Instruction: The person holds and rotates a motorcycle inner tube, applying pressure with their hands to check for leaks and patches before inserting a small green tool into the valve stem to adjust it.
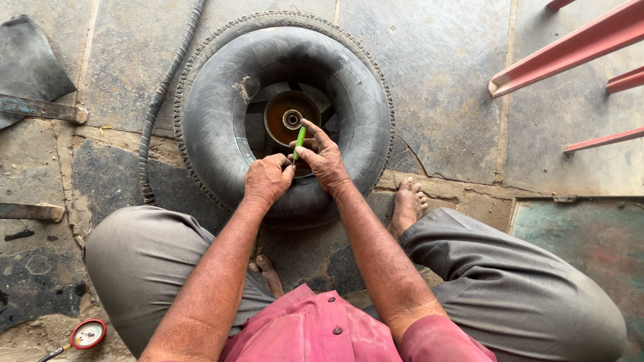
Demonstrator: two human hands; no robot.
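Squatting over a small tyre [201, 127] laid flat on the stone floor [443, 60], swollen black inner tube [221, 100] bulging out of it around the rusty hub [290, 118]. Right hand [325, 159] pinching a thin green tool [298, 143], upright at the tube's inner edge. Left hand [267, 179] curled, fingertips pressed together just beside the tool's lower end. Round pressure gauge [88, 333] lying bottom left; black hose [161, 94] curving past the tyre.

Both hands [295, 171] pinch a green tool [299, 143] over the tyre [215, 114].
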